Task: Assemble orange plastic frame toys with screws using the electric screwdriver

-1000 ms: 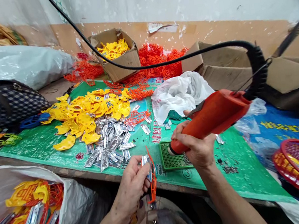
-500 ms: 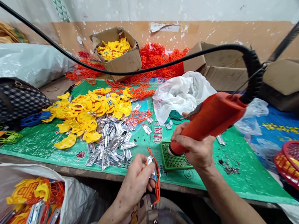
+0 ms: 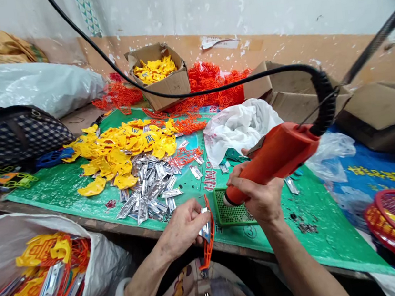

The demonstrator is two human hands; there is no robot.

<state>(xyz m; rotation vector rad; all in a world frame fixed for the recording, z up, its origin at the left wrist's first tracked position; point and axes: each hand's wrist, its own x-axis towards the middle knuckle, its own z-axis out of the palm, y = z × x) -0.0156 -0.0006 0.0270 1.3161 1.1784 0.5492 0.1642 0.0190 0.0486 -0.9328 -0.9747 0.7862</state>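
My left hand (image 3: 184, 229) pinches a small silver metal piece (image 3: 205, 232) together with a thin orange plastic frame (image 3: 208, 252), in front of the table edge. In my right hand (image 3: 264, 200) is a red electric screwdriver (image 3: 277, 152), tilted, its pale nose low over a shallow green perforated tray (image 3: 227, 216). Small dark screws appear to lie in that tray; the driver's very tip is hard to make out. Beyond my left hand are a heap of silver metal pieces (image 3: 149, 197) and a pile of yellow plastic parts (image 3: 121, 145).
A black cable (image 3: 212, 88) arcs from the screwdriver across the view. A white sack (image 3: 102, 255) of orange, yellow and silver pieces stands lower left. Behind are a cardboard box (image 3: 168, 86), orange frames (image 3: 210, 79) and a white bag (image 3: 240, 126). A red basket (image 3: 392, 239) sits right.
My left hand has shifted a little to the right with the metal piece and orange frame, which have turned slightly. The screwdriver stays over the tray, its rear end slightly further left.
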